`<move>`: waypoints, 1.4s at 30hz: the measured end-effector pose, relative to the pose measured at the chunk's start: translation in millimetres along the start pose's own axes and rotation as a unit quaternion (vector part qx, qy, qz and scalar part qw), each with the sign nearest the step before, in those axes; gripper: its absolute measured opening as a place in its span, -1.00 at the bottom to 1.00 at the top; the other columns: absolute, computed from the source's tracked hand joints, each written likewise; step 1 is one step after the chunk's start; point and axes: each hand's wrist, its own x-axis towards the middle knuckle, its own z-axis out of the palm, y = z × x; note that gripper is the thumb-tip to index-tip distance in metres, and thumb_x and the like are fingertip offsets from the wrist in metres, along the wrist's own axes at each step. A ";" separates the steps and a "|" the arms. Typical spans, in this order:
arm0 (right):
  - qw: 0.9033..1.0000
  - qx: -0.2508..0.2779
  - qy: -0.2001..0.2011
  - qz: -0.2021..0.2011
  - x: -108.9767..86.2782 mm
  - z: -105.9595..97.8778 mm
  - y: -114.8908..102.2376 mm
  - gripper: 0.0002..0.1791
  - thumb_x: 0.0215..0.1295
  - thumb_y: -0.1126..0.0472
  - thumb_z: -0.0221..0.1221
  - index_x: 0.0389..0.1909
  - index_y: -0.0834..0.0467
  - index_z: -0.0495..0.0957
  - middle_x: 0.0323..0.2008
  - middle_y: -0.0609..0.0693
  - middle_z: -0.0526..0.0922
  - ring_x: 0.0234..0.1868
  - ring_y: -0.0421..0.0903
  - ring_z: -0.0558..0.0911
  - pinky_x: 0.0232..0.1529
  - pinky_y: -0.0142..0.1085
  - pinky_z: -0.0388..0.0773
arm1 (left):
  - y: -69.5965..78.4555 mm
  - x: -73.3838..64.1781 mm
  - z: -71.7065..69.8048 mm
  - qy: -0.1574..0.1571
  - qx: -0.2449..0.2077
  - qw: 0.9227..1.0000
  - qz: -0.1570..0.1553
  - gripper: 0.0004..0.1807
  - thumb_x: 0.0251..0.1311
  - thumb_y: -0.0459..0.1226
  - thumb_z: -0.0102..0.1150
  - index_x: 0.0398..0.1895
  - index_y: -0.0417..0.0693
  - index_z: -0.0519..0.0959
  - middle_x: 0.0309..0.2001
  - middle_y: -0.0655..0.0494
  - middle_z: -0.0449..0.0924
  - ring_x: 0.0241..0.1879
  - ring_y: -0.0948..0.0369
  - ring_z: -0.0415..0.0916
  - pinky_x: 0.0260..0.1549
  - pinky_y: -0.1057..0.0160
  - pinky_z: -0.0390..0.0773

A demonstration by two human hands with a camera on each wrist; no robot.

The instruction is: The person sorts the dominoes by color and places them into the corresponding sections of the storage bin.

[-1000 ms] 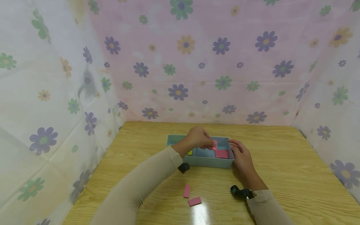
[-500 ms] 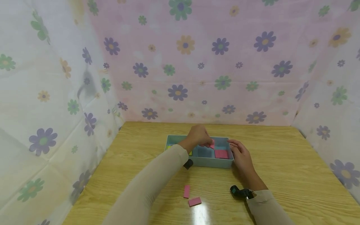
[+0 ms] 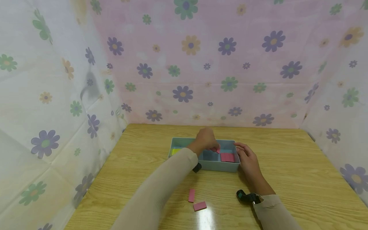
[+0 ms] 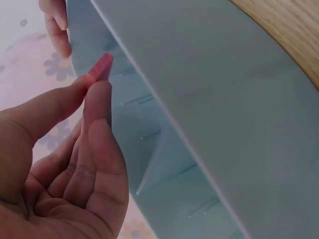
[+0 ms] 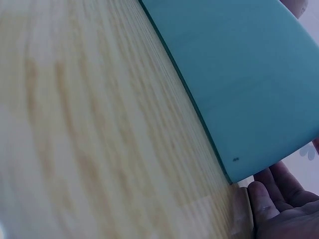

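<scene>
My left hand reaches over the light blue divided box. In the left wrist view its thumb and forefinger pinch a small pink tile by one end, above the box's inside. Flat pink tiles lie side by side in the right part of the box. Yellow pieces show at its left end, partly hidden by my left arm. My right hand rests against the right end of the box, its fingers along the outside near the rim.
Two loose pink tiles lie on the wooden table in front of the box. Flower-patterned cloth hangs behind the table and along both sides. Each wrist carries a dark camera.
My left hand, pinching the pink tile, has shifted slightly right and the tile now sits lower, near the tiles in the box. My right hand stays at the box's end.
</scene>
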 end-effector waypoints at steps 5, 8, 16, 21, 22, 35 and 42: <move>1.000 0.003 -0.001 0.002 1.0 0.4 0.2 -0.51 0.70 -0.02 -0.12 0.47 0.04 0.38 0.45 0.13 0.40 0.49 0.03 0.36 0.22 -0.58 0.43 | 0.9 1.0 1.9 0.000 0.010 1.000 -0.005 -0.73 0.05 -0.24 0.60 -0.71 -0.08 0.74 -0.69 0.18 0.70 -0.42 0.10 0.78 -0.69 0.37 0.51; 1.000 0.002 -0.001 0.002 1.6 0.3 0.9 -0.52 0.70 -0.01 -0.12 0.48 0.05 0.38 0.45 0.13 0.40 0.49 0.02 0.36 0.21 -0.60 0.42 | 0.0 1.1 3.7 -0.005 -0.005 1.000 -0.010 -0.75 0.05 -0.28 0.59 -0.70 -0.09 0.75 -0.69 0.15 0.70 -0.42 0.08 0.78 -0.69 0.35 0.50; 1.000 0.000 0.000 -0.007 -0.1 -0.2 -0.6 -0.51 0.70 -0.02 -0.12 0.47 0.08 0.38 0.44 0.14 0.41 0.48 0.03 0.37 0.14 -0.66 0.41 | 2.6 1.9 8.2 0.000 0.008 1.000 0.000 -0.75 0.03 -0.26 0.62 -0.70 -0.06 0.74 -0.68 0.16 0.70 -0.52 0.17 0.75 -0.69 0.36 0.53; 1.000 0.000 -0.001 -0.014 -1.0 -0.2 -1.3 -0.51 0.70 -0.01 -0.13 0.46 0.10 0.39 0.43 0.13 0.41 0.47 0.01 0.36 0.13 -0.69 0.39 | 5.2 1.3 10.0 -0.002 -0.001 1.000 -0.003 -0.77 0.04 -0.28 0.61 -0.68 -0.07 0.75 -0.67 0.14 0.71 -0.45 0.14 0.78 -0.69 0.36 0.53; 1.000 -0.001 0.000 -0.014 -1.0 -0.2 -1.3 -0.51 0.70 -0.01 -0.12 0.46 0.09 0.39 0.43 0.13 0.41 0.47 0.01 0.36 0.13 -0.69 0.39 | 5.8 0.3 9.9 0.000 0.000 1.000 -0.002 -0.78 0.04 -0.29 0.61 -0.67 -0.08 0.76 -0.67 0.13 0.71 -0.44 0.13 0.78 -0.69 0.37 0.53; 1.000 0.001 -0.008 -0.028 -0.3 -0.4 1.0 -0.51 0.70 -0.01 -0.11 0.46 0.11 0.38 0.45 0.16 0.39 0.46 0.05 0.35 0.12 -0.70 0.39 | 11.2 -8.2 9.7 -0.005 -0.008 1.000 0.008 -0.78 0.08 -0.32 0.58 -0.66 -0.12 0.75 -0.61 0.09 0.75 -0.48 0.21 0.76 -0.51 0.37 0.61; 1.000 -0.012 -0.002 -0.013 -0.4 -1.7 1.0 -0.52 0.69 -0.02 -0.10 0.46 0.06 0.40 0.46 0.15 0.39 0.48 0.05 0.36 0.11 -0.69 0.38 | 14.1 -9.9 10.5 0.002 0.016 1.000 0.005 -0.79 0.12 -0.30 0.56 -0.62 -0.09 0.76 -0.59 0.12 0.75 -0.55 0.30 0.70 -0.45 0.36 0.63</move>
